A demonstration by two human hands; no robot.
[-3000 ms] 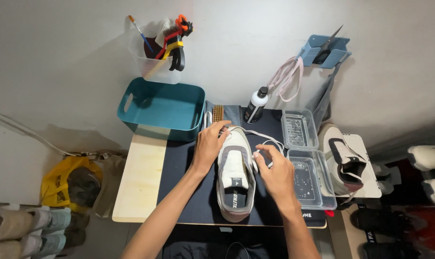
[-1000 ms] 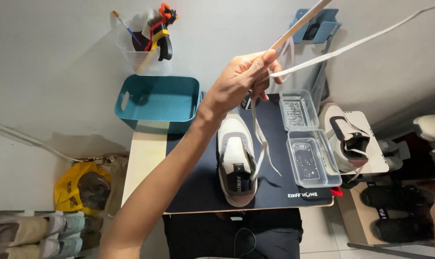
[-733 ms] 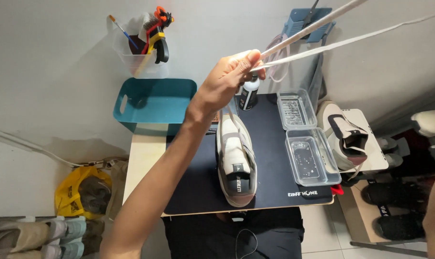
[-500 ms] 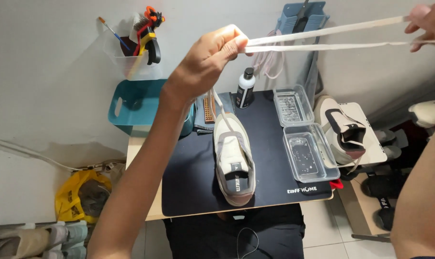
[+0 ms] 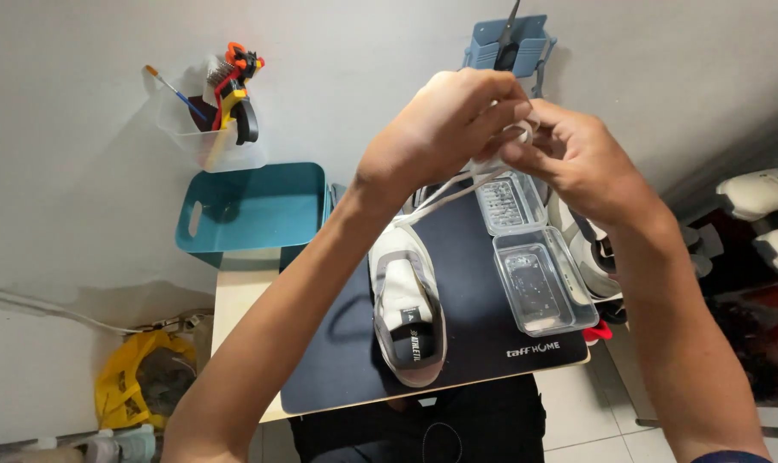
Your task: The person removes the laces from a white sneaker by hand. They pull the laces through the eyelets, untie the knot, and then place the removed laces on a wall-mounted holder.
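Note:
My left hand and my right hand are raised together close to the camera, both pinching a white shoelace bunched between the fingers. Loose strands of the lace hang down toward a white and grey sneaker. The sneaker lies lengthwise on a dark mat on the small table, tongue open, without lace.
A clear plastic box with its lid open sits right of the sneaker. A teal bin stands at the back left, a clear tool cup and a blue holder hang on the wall. Other shoes lie right, a yellow bag lower left.
Three seconds ago both hands worked at the sneaker. The lace was pulled free and stretched wide between the hands; now the hands have come together, gathering the lace.

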